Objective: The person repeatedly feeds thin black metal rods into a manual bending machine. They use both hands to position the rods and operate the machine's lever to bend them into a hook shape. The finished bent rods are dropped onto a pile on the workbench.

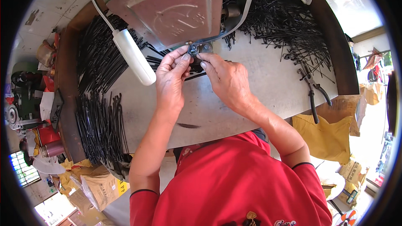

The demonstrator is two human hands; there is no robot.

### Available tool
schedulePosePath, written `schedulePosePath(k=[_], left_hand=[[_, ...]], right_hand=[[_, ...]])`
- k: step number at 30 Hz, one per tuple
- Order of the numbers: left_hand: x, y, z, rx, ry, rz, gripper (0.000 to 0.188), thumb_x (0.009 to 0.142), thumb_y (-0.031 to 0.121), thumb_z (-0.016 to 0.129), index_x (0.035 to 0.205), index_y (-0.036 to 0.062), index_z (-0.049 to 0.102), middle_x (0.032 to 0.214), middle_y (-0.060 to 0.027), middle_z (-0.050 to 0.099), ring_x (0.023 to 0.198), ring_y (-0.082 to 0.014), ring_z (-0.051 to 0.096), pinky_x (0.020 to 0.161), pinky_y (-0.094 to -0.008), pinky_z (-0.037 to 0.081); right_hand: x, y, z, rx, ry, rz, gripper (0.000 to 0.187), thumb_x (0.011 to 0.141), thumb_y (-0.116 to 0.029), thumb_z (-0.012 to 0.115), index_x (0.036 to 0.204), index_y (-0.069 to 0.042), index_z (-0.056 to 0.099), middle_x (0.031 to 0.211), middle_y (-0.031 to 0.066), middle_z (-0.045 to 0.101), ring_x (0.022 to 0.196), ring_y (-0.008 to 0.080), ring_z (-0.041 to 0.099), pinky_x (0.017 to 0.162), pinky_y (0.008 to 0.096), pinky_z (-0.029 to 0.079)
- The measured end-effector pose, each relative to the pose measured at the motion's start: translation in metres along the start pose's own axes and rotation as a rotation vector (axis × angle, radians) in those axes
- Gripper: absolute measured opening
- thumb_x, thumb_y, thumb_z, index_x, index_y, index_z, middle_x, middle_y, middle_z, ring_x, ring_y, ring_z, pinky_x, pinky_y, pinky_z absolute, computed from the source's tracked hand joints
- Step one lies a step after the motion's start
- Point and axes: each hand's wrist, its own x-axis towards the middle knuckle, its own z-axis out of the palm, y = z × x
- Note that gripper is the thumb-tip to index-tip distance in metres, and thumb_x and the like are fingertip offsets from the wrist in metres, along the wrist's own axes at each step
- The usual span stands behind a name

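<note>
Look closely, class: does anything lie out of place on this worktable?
Yes, the pliers at right: their black handles jut past the front edge of the worktable, so they could perhaps be knocked off.

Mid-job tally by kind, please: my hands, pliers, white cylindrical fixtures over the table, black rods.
Left hand and right hand: 2
Pliers: 1
White cylindrical fixture: 1
Total: 4, leaving out the black rods, heaped too densely to count

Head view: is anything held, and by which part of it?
The left hand seems to pinch a small dark piece, but which part is unclear. Whether the right hand holds it too cannot be told.
</note>
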Motion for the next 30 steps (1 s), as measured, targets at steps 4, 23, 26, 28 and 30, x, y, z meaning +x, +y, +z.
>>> schedulePosePath(k=[4, 23, 26, 28, 30], left_hand=[[-0.0016, 0.0005, 0.0016, -0.065, -0.001, -0.026, 0.023, 0.089, 0.007, 0.062, 0.111, 0.0009, 0.062, 0.085, -0.0005, 0.062, 0.069, -0.0036, 0.051, 0.062, -0.0162, 0.041], [0.0023, 0.0020, -0.0017, -0.076, -0.034, -0.035, 0.025, 0.088, 0.007, 0.063, 0.112, -0.0004, 0.062, 0.084, -0.0021, 0.064, 0.068, -0.0043, 0.052, 0.060, -0.0158, 0.042], [0.0012, 0.0011, 0.0004, -0.100, -0.014, -0.042, 0.025, 0.088, 0.007, 0.064, 0.111, -0.0013, 0.062, 0.085, -0.0032, 0.064, 0.067, -0.0055, 0.053, 0.059, -0.0165, 0.041], [0.0000, 0.0003, 0.0006, -0.050, -0.016, -0.024, 0.022, 0.088, 0.006, 0.063, 0.109, -0.0011, 0.063, 0.084, -0.0032, 0.063, 0.066, -0.0059, 0.053, 0.058, -0.0173, 0.042], [-0.0009, 0.0025, 0.0010, 0.159, -0.001, 0.060, 0.021, 0.088, 0.006, 0.063, 0.107, -0.0007, 0.065, 0.082, -0.0026, 0.063, 0.065, -0.0052, 0.053, 0.057, -0.0170, 0.042]], right_hand=[[-0.0007, -0.0006, 0.0002, 0.001, -0.004, 0.012, 0.019, 0.090, -0.020, 0.055, 0.105, -0.009, 0.060, 0.062, 0.0168, 0.062, 0.058, 0.0359, 0.062, 0.053, 0.0461, 0.048], [-0.0006, 0.0000, 0.0034, 0.016, 0.014, -0.003, 0.020, 0.090, -0.018, 0.055, 0.106, -0.008, 0.059, 0.061, 0.0159, 0.061, 0.056, 0.0353, 0.061, 0.052, 0.0449, 0.047], [0.0002, 0.0011, 0.0058, 0.007, 0.029, -0.008, 0.019, 0.090, -0.018, 0.055, 0.105, -0.008, 0.059, 0.061, 0.0161, 0.061, 0.056, 0.0354, 0.061, 0.052, 0.0450, 0.047], [-0.0016, 0.0030, 0.0074, -0.004, 0.047, -0.009, 0.018, 0.089, -0.017, 0.055, 0.104, -0.008, 0.060, 0.061, 0.0167, 0.061, 0.057, 0.0360, 0.061, 0.052, 0.0458, 0.047], [0.0018, 0.0011, 0.0029, -0.021, -0.012, 0.015, 0.016, 0.089, -0.016, 0.056, 0.100, -0.008, 0.062, 0.063, 0.0179, 0.061, 0.058, 0.0366, 0.062, 0.053, 0.0462, 0.047]])
